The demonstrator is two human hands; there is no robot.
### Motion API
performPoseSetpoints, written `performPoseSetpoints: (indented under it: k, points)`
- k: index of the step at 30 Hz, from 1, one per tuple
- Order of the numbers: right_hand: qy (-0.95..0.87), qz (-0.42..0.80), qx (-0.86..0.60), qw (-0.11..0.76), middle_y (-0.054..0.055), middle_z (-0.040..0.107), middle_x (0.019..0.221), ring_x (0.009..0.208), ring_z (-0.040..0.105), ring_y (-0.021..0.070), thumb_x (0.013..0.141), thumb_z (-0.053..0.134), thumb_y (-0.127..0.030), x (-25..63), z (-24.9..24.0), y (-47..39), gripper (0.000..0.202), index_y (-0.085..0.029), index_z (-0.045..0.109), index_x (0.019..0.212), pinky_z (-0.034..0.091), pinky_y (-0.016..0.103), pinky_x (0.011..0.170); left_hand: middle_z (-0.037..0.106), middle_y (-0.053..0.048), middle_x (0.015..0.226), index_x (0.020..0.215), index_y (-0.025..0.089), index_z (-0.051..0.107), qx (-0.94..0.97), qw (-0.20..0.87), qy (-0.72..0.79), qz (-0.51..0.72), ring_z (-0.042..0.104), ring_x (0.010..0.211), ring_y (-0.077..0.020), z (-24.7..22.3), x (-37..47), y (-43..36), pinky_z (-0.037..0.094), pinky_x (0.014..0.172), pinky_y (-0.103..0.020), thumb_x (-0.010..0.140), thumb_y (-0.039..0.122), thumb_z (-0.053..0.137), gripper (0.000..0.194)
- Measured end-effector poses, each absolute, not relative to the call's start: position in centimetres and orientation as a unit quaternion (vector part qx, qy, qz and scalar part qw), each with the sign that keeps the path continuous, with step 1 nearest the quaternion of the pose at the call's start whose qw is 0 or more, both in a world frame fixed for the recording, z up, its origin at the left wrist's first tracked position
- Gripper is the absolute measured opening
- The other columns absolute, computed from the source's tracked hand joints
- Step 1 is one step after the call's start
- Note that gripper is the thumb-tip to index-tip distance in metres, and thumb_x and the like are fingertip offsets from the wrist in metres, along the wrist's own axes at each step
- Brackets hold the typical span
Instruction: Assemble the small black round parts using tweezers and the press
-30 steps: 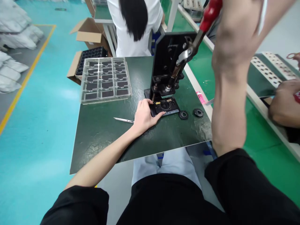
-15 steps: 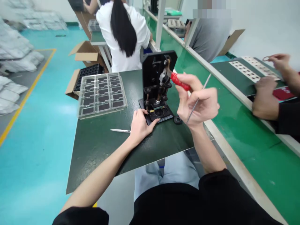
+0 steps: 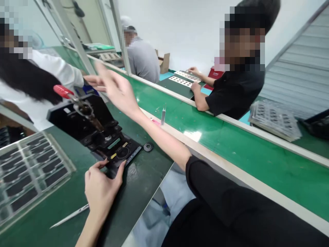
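Observation:
My left hand [image 3: 101,181] grips the near corner of the base of a black hand press [image 3: 87,137], thumb on the front edge and fingers at the left side. The press has a lever with a red handle [image 3: 63,91], now raised and tipped back. From behind my left hand sticks out a slim pointed silver tool [image 3: 68,216]; its other end is hidden. My right hand [image 3: 122,92] is stretched forward past the press, its fingers smeared by motion and close to the co-worker's side. Whether it holds anything does not show. A small black ring [image 3: 148,147] lies beside the press base.
A clear tray with dark flat parts [image 3: 31,171] lies on the left. A green conveyor [image 3: 210,137] with a pale rail runs along the right. A small upright object [image 3: 163,116] stands on it. A co-worker in white [image 3: 59,65] sits ahead; another in black [image 3: 236,82] works across the belt.
My right hand has let go of the red handle and reached forward and left. The lever has swung up and back. The view has turned right; my left hand stays on the press base.

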State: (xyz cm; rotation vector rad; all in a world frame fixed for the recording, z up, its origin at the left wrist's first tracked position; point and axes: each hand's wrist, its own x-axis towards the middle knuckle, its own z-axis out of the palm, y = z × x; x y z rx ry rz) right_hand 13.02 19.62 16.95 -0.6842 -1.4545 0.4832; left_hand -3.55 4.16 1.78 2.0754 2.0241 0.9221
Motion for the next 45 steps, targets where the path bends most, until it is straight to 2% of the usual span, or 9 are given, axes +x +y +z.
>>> performPoseSetpoints:
  k: [3,5,10,16,26,31,35,40,45]
  points:
    - [-0.551,0.298,-0.327,0.708,0.004,0.077,0.09,0.088,0.076,0.0117,0.108,0.017,-0.061,15.0,11.9,11.8,0.059,-0.021,0.055,0.085,0.063,0.029,0.085,0.067,-0.019,0.116,0.116,0.017,0.056,0.685,0.056,0.672,0.277,0.062,0.12,-0.0428,2.3,-3.3,3.6,0.057,0.089,-0.055,0.082,0.073,0.048,0.067]
    - [-0.61,0.249,-0.439,0.611,0.004,0.077,0.087,0.084,0.075,0.0133,0.109,0.019,-0.057,15.2,8.3,7.7,0.06,-0.021,0.061,0.086,0.061,0.031,0.087,0.067,-0.02,0.118,0.117,0.016,0.056,0.682,0.057,0.677,0.271,0.063,0.12,-0.043,2.4,-3.2,3.4,0.058,0.087,-0.055,0.083,0.071,0.047,0.066]
    - [-0.738,0.081,-0.58,0.336,0.009,0.075,0.121,0.124,0.063,0.0246,0.098,0.056,-0.063,12.3,2.8,5.5,0.047,-0.019,0.069,0.109,0.054,0.037,0.101,0.068,-0.014,0.126,0.124,0.022,0.053,0.663,0.042,0.691,0.283,0.068,0.115,-0.0405,2.4,-3.1,3.3,0.06,0.08,-0.053,0.083,0.065,0.05,0.059]
    - [-0.772,-0.001,-0.596,0.219,0.012,0.076,0.113,0.11,0.062,0.0288,0.103,0.045,-0.06,10.9,3.7,6.5,0.055,-0.013,0.072,0.108,0.05,0.043,0.094,0.066,-0.02,0.127,0.125,0.014,0.055,0.676,0.036,0.683,0.273,0.067,0.118,-0.0411,2.7,-2.9,3.2,0.06,0.083,-0.052,0.083,0.066,0.045,0.067]
    - [-0.746,0.041,-0.621,0.235,0.014,0.078,0.095,0.102,0.067,0.0289,0.097,0.059,-0.044,10.2,4.2,6.4,0.033,-0.014,0.074,0.097,0.05,0.041,0.086,0.065,-0.022,0.127,0.124,0.013,0.053,0.679,0.049,0.683,0.264,0.066,0.122,-0.0414,3.1,-3.0,3.3,0.06,0.089,-0.053,0.082,0.066,0.046,0.068]
    - [-0.683,0.102,-0.637,0.341,0.009,0.079,0.095,0.096,0.069,0.0268,0.087,0.072,-0.054,12.7,4.2,4.9,0.043,-0.02,0.076,0.112,0.053,0.039,0.087,0.065,-0.021,0.127,0.124,0.014,0.053,0.676,0.05,0.687,0.261,0.067,0.119,-0.0417,3.2,-3.0,3.3,0.06,0.089,-0.054,0.082,0.07,0.046,0.07]
    - [-0.659,0.06,-0.619,0.424,0.009,0.078,0.1,0.095,0.069,0.0228,0.085,0.076,-0.047,21.5,3.6,1.1,0.038,-0.021,0.077,0.114,0.055,0.037,0.087,0.064,-0.021,0.127,0.126,0.014,0.052,0.677,0.027,0.69,0.255,0.066,0.12,-0.0412,3.1,-2.8,3.1,0.06,0.086,-0.053,0.086,0.072,0.044,0.071]
    - [-0.617,-0.006,-0.726,0.304,0.008,0.078,0.092,0.091,0.067,0.0269,0.089,0.068,-0.039,36.6,4.2,4.4,0.023,-0.025,0.08,0.102,0.055,0.041,0.083,0.065,-0.02,0.124,0.123,0.014,0.052,0.691,0.003,0.676,0.257,0.066,0.119,-0.0373,2.6,-2.8,3.0,0.059,0.087,-0.048,0.091,0.066,0.044,0.062]
    - [-0.539,-0.001,-0.793,0.284,0.024,0.076,0.11,0.108,0.065,0.0359,0.088,0.064,-0.028,42.2,5.0,14.7,0.035,-0.006,0.076,0.112,0.051,0.048,0.097,0.067,-0.018,0.121,0.119,0.015,0.053,0.691,-0.001,0.667,0.277,0.066,0.117,-0.0347,2.0,-3.1,3.0,0.057,0.085,-0.044,0.091,0.063,0.05,0.056]
